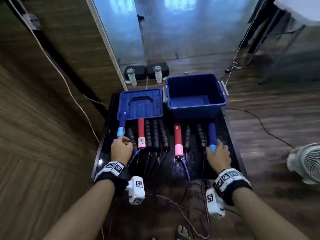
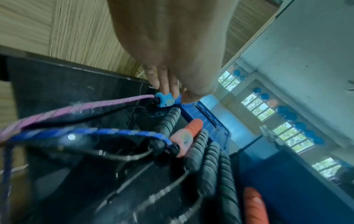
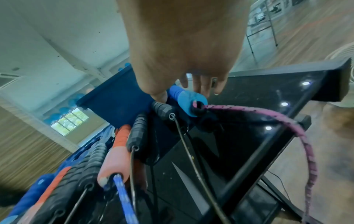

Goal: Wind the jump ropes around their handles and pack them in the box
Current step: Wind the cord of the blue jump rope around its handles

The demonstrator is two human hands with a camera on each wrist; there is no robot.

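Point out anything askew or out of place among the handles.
The leftmost blue handle lies with its far end on the box lid, out of line with the row on the table. The left hand pinches it.

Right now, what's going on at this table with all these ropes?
A person is starting to pack jump ropes. The left hand grips the blue handle at the left end of the row, and the right hand grips the matching blue handle at the right end; a pink rope joins them. The red and black handles lie untouched on the black table. The blue box is open and empty, its lid beside it.
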